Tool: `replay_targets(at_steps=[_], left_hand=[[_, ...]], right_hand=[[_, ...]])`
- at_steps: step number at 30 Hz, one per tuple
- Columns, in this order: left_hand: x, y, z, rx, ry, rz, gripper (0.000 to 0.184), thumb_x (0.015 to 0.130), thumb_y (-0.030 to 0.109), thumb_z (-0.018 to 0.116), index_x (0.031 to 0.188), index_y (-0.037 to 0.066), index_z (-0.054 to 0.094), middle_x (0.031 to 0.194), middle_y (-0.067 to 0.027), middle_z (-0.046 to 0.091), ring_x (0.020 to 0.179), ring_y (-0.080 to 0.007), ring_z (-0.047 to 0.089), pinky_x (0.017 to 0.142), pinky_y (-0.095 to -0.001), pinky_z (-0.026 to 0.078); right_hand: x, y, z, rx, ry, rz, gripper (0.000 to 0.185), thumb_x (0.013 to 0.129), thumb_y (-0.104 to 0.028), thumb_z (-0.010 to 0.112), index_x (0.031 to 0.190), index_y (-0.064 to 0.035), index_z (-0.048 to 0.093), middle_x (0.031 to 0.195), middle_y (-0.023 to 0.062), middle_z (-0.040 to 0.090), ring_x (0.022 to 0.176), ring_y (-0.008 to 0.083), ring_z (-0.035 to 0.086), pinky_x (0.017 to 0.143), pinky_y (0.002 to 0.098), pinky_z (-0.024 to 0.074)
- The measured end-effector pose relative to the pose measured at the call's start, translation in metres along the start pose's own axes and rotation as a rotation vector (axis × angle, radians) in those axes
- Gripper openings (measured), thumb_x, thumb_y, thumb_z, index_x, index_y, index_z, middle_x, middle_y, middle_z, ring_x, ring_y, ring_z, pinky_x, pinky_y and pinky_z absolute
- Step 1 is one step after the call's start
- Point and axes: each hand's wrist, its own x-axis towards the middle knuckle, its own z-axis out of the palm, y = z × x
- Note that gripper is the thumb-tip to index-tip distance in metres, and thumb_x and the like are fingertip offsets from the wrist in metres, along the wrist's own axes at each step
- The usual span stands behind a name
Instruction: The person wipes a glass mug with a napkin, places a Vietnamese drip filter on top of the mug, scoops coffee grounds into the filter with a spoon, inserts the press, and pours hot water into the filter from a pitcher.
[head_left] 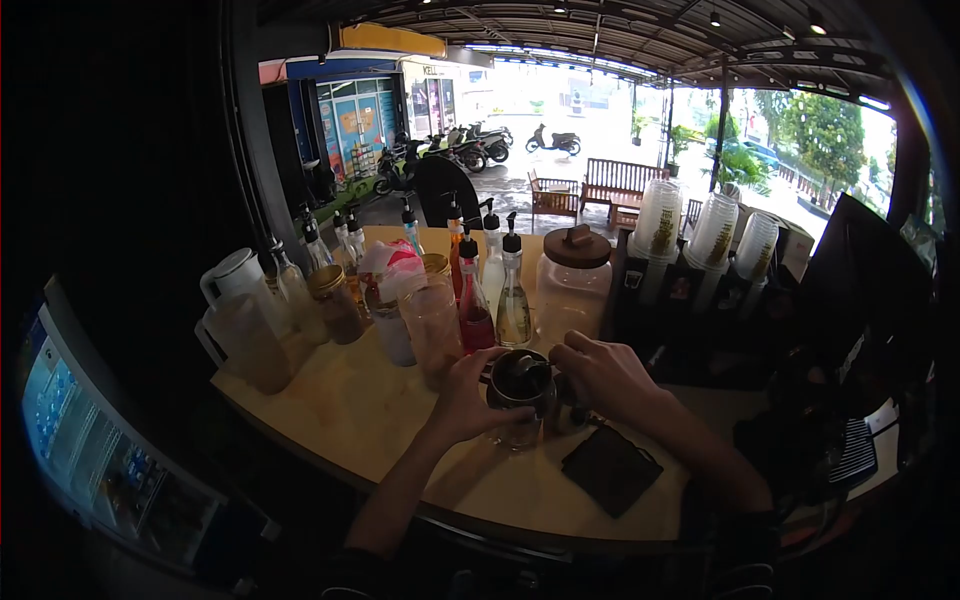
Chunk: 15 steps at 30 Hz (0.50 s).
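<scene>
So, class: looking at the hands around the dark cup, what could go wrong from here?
The left hand grips the dark cup and the right hand works close to its rim, so a knock could tip it and spill any contents.

The red bottle and the big jar stand just beyond; a careless elbow or knuckle might topple the bottle.

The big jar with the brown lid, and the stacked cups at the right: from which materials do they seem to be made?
Jar: clear and smooth, glass or hard plastic; its see-through wall fits both. Lid: perhaps wood, or plastic coloured like it, judging by the brown surface. Stacked cups: likely thin plastic, because they look clear and nest closely.
</scene>
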Motion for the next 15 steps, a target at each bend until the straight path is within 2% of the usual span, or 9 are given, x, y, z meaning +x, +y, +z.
replay_targets(at_steps=[6,9,11,15], left_hand=[[0.003,0.014,-0.012,-0.057,-0.096,-0.074,0.083,0.054,0.040,0.086,0.118,0.000,0.051,0.105,-0.0135,0.061,0.101,-0.0253,0.060,0.094,-0.0378,0.046],[0.004,0.007,-0.009,0.082,-0.040,-0.009,0.083,0.054,0.044,0.084,0.115,-0.001,0.053,0.106,-0.0144,0.060,0.101,-0.0271,0.060,0.097,-0.0389,0.044],[0.004,0.008,-0.008,0.099,-0.006,0.034,0.083,0.054,0.046,0.084,0.115,0.000,0.053,0.105,-0.0146,0.060,0.101,-0.0278,0.059,0.096,-0.0394,0.043],[0.005,0.016,-0.007,0.107,0.027,0.082,0.082,0.053,0.044,0.085,0.115,0.001,0.052,0.104,-0.0140,0.058,0.101,-0.0286,0.057,0.092,-0.0397,0.045]], right_hand=[[0.008,-0.016,-0.002,-0.020,-0.143,0.117,0.022,0.078,-0.011,0.058,0.100,-0.0079,0.055,0.090,0.0110,0.055,0.074,0.0335,0.063,0.060,0.0423,0.0510],[0.009,-0.019,0.010,-0.130,-0.179,0.017,0.025,0.077,-0.010,0.059,0.101,-0.0080,0.056,0.091,0.0107,0.055,0.075,0.0294,0.065,0.059,0.0387,0.0523],[0.007,-0.025,0.017,-0.320,-0.118,-0.127,0.016,0.075,-0.009,0.060,0.090,-0.0040,0.057,0.088,0.0085,0.056,0.067,0.0219,0.067,0.054,0.0328,0.0532],[0.005,-0.044,0.003,-0.435,-0.170,-0.083,0.013,0.074,-0.010,0.060,0.085,-0.0039,0.057,0.086,0.0076,0.056,0.062,0.0186,0.066,0.050,0.0302,0.0521]])
